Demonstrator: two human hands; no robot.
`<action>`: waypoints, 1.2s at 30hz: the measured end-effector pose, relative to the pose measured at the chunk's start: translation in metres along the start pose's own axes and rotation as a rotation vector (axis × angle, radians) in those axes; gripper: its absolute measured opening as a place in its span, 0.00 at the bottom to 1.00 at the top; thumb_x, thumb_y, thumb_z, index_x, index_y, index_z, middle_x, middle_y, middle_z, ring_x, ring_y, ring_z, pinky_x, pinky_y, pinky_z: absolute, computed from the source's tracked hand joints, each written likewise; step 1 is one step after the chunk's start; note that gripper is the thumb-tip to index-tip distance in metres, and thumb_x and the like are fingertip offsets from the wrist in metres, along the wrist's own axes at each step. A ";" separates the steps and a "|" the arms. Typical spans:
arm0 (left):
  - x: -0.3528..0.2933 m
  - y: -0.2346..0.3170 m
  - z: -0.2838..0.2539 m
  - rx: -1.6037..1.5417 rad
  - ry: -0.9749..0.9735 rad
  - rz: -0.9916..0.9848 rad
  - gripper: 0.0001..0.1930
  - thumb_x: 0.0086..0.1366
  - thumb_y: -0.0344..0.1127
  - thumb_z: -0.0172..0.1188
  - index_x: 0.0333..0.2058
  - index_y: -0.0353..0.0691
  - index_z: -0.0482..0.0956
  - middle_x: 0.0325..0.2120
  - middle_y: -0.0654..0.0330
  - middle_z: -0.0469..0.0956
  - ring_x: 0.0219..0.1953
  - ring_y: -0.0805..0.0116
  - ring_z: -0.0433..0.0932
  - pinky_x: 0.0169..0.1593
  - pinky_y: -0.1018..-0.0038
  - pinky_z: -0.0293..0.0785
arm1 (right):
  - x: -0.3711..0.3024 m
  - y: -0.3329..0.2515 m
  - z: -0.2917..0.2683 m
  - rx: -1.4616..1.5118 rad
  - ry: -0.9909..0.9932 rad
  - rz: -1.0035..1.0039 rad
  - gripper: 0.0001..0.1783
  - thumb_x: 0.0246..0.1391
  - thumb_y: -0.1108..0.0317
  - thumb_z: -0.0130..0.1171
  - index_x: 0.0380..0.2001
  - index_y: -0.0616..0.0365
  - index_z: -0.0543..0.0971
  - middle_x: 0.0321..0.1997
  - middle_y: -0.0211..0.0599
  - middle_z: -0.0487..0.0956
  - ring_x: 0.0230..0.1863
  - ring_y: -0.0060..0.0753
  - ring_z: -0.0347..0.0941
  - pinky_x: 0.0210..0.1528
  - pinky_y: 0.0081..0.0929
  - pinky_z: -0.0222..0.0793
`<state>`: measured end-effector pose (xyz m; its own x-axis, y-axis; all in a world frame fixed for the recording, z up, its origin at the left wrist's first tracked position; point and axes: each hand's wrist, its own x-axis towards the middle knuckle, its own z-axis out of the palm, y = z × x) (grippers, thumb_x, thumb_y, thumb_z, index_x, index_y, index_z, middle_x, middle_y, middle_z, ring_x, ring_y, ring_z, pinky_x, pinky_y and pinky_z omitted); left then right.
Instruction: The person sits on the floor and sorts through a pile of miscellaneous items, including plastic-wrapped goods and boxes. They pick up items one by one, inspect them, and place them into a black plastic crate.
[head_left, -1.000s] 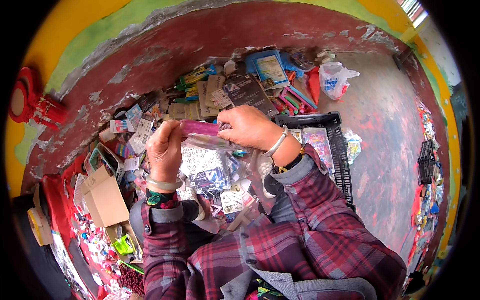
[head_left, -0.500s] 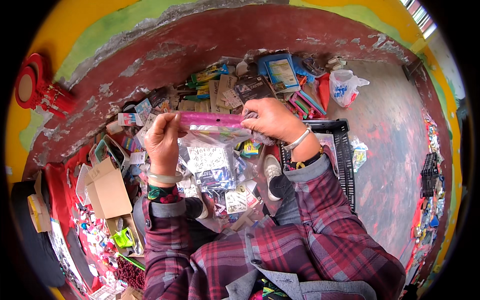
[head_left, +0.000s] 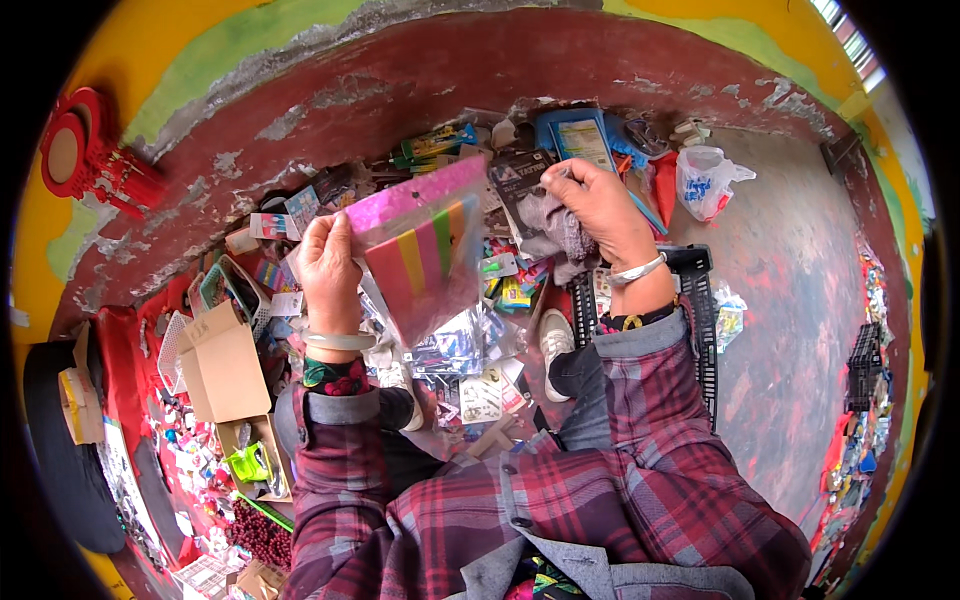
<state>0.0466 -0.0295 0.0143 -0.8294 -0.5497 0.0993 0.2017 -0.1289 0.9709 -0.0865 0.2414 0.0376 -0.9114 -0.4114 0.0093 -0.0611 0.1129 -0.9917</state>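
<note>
My left hand (head_left: 332, 268) pinches the upper left corner of a clear plastic pouch with a pink top strip (head_left: 415, 202). Striped sheets in red, yellow, pink and green (head_left: 412, 265) show through its front. The pouch hangs tilted, its right side higher than its left. To its right, my right hand (head_left: 606, 212) is closed on a crumpled grey cloth (head_left: 560, 228), which dangles below the fingers, apart from the pouch. Beneath the pouch lie several flat packets (head_left: 448, 348) on the floor between my feet.
A black plastic crate (head_left: 703, 340) stands by my right leg. An open cardboard box (head_left: 225, 365) and a green-rimmed basket (head_left: 247, 285) are at the left. Mixed packaged goods are heaped along the red wall (head_left: 400, 105), with a white plastic bag (head_left: 708, 182) at their right end.
My right hand has let go of the pouch and moved right and up with the cloth. The pouch has swung from edge-on to face me, showing the coloured sheets.
</note>
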 end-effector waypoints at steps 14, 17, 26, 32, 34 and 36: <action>-0.004 0.003 0.010 -0.108 0.117 -0.030 0.08 0.65 0.36 0.51 0.27 0.43 0.72 0.17 0.74 0.64 0.18 0.85 0.61 0.21 0.87 0.56 | 0.000 -0.016 -0.007 1.043 0.063 -0.124 0.20 0.54 0.64 0.54 0.48 0.62 0.69 0.45 0.40 0.73 0.49 0.35 0.70 0.53 0.31 0.66; -0.002 0.004 0.007 -0.226 0.204 -0.115 0.09 0.63 0.36 0.51 0.24 0.44 0.71 0.17 0.74 0.63 0.19 0.86 0.61 0.20 0.87 0.54 | 0.000 0.000 -0.006 1.096 0.237 0.019 0.19 0.56 0.54 0.51 0.39 0.60 0.72 0.39 0.46 0.77 0.40 0.42 0.75 0.40 0.32 0.74; 0.007 -0.012 -0.008 -0.510 0.154 -0.315 0.07 0.63 0.32 0.51 0.34 0.35 0.75 0.29 0.60 0.78 0.28 0.71 0.76 0.33 0.77 0.73 | -0.008 -0.009 0.022 0.833 -0.035 0.063 0.25 0.51 0.65 0.59 0.50 0.62 0.67 0.39 0.43 0.76 0.36 0.34 0.76 0.41 0.23 0.73; 0.004 -0.010 0.003 -0.445 0.054 -0.371 0.07 0.63 0.33 0.51 0.33 0.36 0.74 0.28 0.62 0.77 0.26 0.74 0.75 0.30 0.79 0.72 | -0.021 -0.018 0.037 0.262 -0.377 0.123 0.17 0.50 0.65 0.62 0.41 0.64 0.77 0.35 0.27 0.77 0.35 0.15 0.69 0.36 0.15 0.66; 0.002 -0.009 0.004 -0.408 0.014 -0.378 0.07 0.63 0.34 0.51 0.34 0.36 0.73 0.28 0.63 0.77 0.26 0.74 0.75 0.30 0.80 0.72 | -0.019 -0.010 0.034 0.238 -0.333 0.146 0.15 0.49 0.65 0.62 0.37 0.64 0.78 0.31 0.26 0.77 0.30 0.14 0.69 0.32 0.14 0.65; 0.006 -0.023 -0.004 -0.420 -0.005 -0.254 0.08 0.64 0.36 0.50 0.36 0.37 0.72 0.30 0.63 0.76 0.29 0.74 0.74 0.33 0.80 0.71 | -0.018 -0.010 0.036 0.220 -0.282 0.120 0.12 0.49 0.65 0.62 0.32 0.64 0.79 0.26 0.25 0.77 0.26 0.13 0.69 0.29 0.13 0.65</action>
<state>0.0392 -0.0334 -0.0081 -0.8819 -0.4539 -0.1276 0.1841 -0.5805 0.7932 -0.0548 0.2150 0.0422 -0.7570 -0.6434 -0.1143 0.1563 -0.0085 -0.9877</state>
